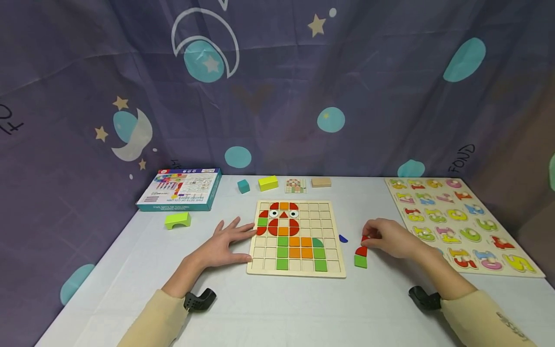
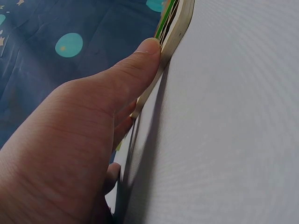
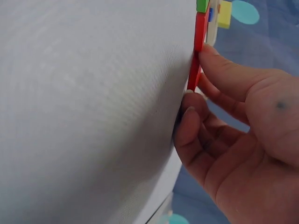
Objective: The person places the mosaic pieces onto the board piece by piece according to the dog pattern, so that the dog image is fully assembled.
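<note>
A wooden grid board (image 1: pixel 336 260) lies on the table, partly filled with red, orange and green pieces, two of them marked with eyes (image 1: pixel 293 214). My left hand (image 1: pixel 223 245) is spread at its left side, thumb and fingertips touching the edge; the left wrist view shows the thumb (image 2: pixel 133 65) against the board's side. To the right of the board, my right hand (image 1: pixel 390 237) pinches a red piece (image 3: pixel 194 72) between thumb and fingers. Just below it lie another red piece (image 1: pixel 361 251) and a green square (image 1: pixel 361 261) in a line. A blue piece (image 1: pixel 343 238) lies nearer the board.
At the back stand a teal cube (image 1: pixel 244 186), a yellow block (image 1: pixel 268 183), a small pattern card (image 1: pixel 296 186) and a plain wooden block (image 1: pixel 321 182). A box (image 1: pixel 179 190) and a green arch block (image 1: pixel 178 220) are left; a number puzzle board (image 1: pixel 459 226) lies right.
</note>
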{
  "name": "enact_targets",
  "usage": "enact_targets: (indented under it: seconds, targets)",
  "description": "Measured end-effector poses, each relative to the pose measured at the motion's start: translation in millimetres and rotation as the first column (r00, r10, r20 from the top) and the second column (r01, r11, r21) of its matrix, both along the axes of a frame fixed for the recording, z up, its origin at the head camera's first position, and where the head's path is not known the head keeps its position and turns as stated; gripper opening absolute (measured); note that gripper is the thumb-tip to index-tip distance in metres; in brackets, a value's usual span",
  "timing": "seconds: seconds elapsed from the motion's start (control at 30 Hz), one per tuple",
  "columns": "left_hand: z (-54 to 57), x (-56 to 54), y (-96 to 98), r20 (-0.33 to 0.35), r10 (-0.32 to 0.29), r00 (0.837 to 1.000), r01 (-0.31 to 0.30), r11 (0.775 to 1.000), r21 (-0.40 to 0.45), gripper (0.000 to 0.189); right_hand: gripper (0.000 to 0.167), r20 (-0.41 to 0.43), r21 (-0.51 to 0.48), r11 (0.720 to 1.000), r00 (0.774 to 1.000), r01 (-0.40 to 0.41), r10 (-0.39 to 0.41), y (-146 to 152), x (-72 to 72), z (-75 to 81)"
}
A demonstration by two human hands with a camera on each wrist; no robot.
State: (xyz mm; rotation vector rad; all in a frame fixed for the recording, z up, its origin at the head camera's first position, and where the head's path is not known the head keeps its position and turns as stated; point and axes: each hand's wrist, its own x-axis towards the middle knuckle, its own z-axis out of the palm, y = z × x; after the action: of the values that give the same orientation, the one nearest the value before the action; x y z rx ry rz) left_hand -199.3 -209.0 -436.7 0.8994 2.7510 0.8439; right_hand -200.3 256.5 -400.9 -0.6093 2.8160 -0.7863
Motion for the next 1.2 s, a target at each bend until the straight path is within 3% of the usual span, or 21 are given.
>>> enact_targets:
  seconds: [0.33,0.57,0.93,1.2]
  targets:
    - [0.4,0.8,0.4,-0.001,0.014,1.0,-0.014,1.0,-0.006,0.078,0.018,-0.011,-0.05,0.996,0.998,-0.07,0.07,-2.7,-3.5,0.7]
    - [0.7,1.1,0.8,-0.001,0.015,1.0,-0.015,1.0,-0.008,0.078,0.016,-0.001,-0.054,0.998,0.999,-0.044,0.044,-11.5,-8.1,5.8]
    - [0.0,1.7,1.2,0.002,0.016,1.0,-0.016,1.0,-0.007,0.077,0.01,0.048,-0.12,0.992,0.998,-0.036,0.042,-37.5,-30.0,13.7]
    - [-0.8,0.1,0.1,-0.001,0.017,1.0,-0.017,1.0,-0.004,0.077,0.015,0.054,-0.187,0.98,0.995,-0.071,0.083,-61.5,-48.1,13.2]
